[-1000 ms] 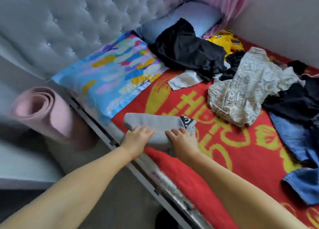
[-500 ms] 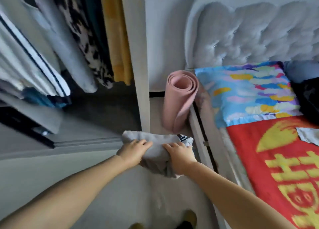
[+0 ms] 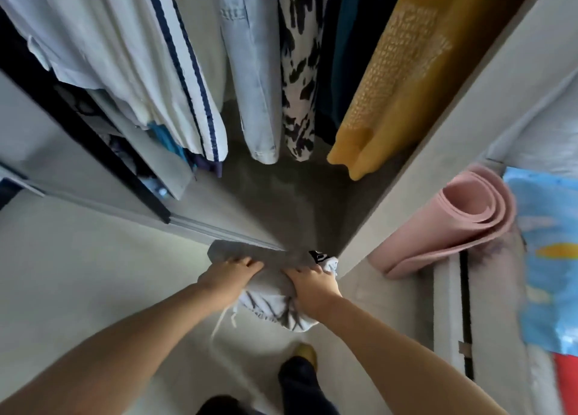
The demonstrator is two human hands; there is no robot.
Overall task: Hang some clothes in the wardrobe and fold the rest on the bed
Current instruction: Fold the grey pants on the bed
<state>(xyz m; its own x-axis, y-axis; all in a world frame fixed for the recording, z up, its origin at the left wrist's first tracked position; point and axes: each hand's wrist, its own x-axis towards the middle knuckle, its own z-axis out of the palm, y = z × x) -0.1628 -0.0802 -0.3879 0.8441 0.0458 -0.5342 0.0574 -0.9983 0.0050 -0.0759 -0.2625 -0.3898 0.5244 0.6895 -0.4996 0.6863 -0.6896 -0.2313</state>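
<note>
A: Status on the hands?

B: Both on the folded grey garment (image 3: 266, 260). Left hand (image 3: 230, 274) grips its left part, fingers curled over the top. Right hand (image 3: 309, 285) grips the right part, fingers curled the same way. The hands sit close together, not touching, with grey cloth between them.

A: Where's the garment?

B: Held in the air in front of the person, above the pale floor (image 3: 78, 274), right at the wardrobe (image 3: 438, 152) opening. Its far edge overlaps the sliding-door track (image 3: 219, 231) in view. A white striped underside hangs below the hands, and a thin drawstring (image 3: 222, 319) dangles from it. There's a black-and-white patch at the right end.

A: Wardrobe contents?

B: Hanging, left to right: white garment with navy stripes (image 3: 175, 70), pale denim piece (image 3: 253, 70), black-and-white patterned piece (image 3: 300, 70), dark teal item (image 3: 344, 39), mustard-yellow garment (image 3: 391, 80). The wardrobe base under them is bare and grey.

A: Anything else nearby?

B: Rolled pink mat (image 3: 453, 224) stands just right of the wardrobe's side panel. Right of that is the bed edge with a blue patterned pillow (image 3: 550, 258) and a strip of red cover (image 3: 566, 383). One foot (image 3: 301, 356) shows on the floor below the garment.
</note>
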